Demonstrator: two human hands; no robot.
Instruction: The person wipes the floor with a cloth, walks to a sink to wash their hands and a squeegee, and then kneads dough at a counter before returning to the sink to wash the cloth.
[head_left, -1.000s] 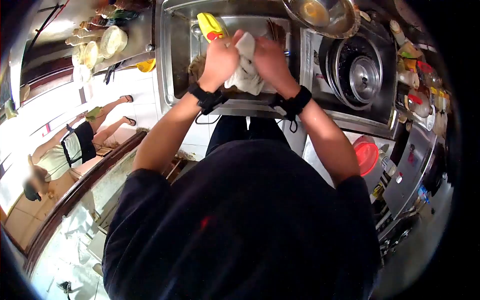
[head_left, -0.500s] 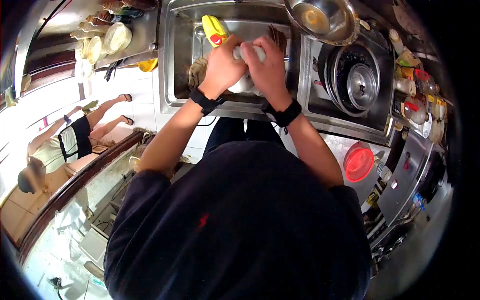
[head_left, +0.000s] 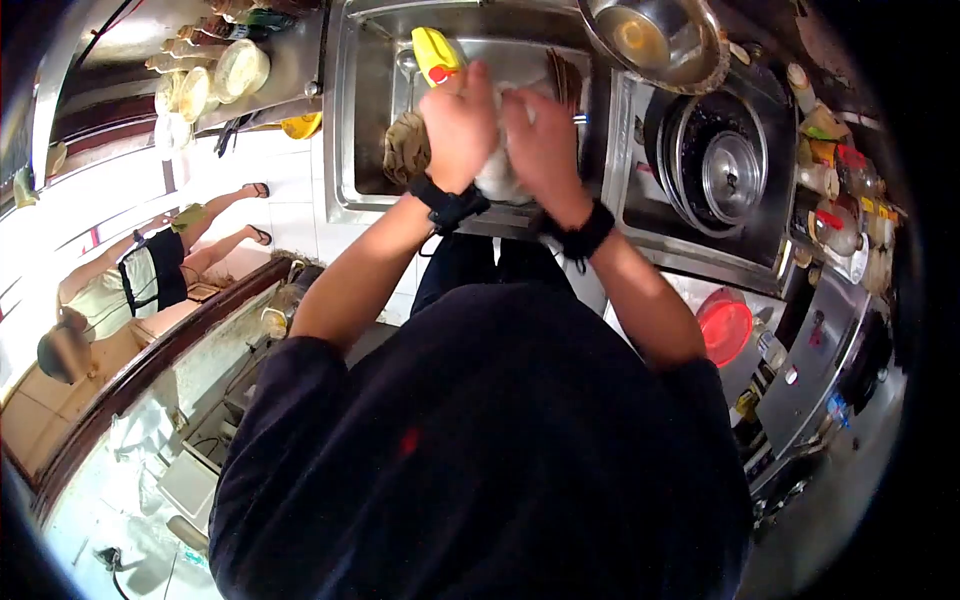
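Both my hands are held close together over the left basin of a steel sink (head_left: 350, 120). My left hand (head_left: 460, 125) is closed in a fist, thumb upward. Beside it my right hand (head_left: 543, 145) has its fingers curled, slightly blurred. A white cloth (head_left: 500, 182), wet-looking and bunched, shows between and below them; the fingers hide where it is gripped. To the left of my left hand lies a brown, mottled glove-like bundle (head_left: 405, 147). Behind the hands lie a yellow bottle with a red cap (head_left: 432, 52), a ladle (head_left: 407, 65) and a brown bristly brush (head_left: 565, 78).
A metal bowl (head_left: 640, 40) overhangs the sink's back right. Stacked pans (head_left: 722, 165) fill the right basin. A red basin (head_left: 725, 328) sits low at right. Bottles and packets (head_left: 840, 190) line the far right. Another person (head_left: 120, 280) is at the left, past a ledge.
My hands have turned from knuckles together around the white cloth to more upright, slightly apart. More of the cloth shows beneath them. The view has shifted slightly.
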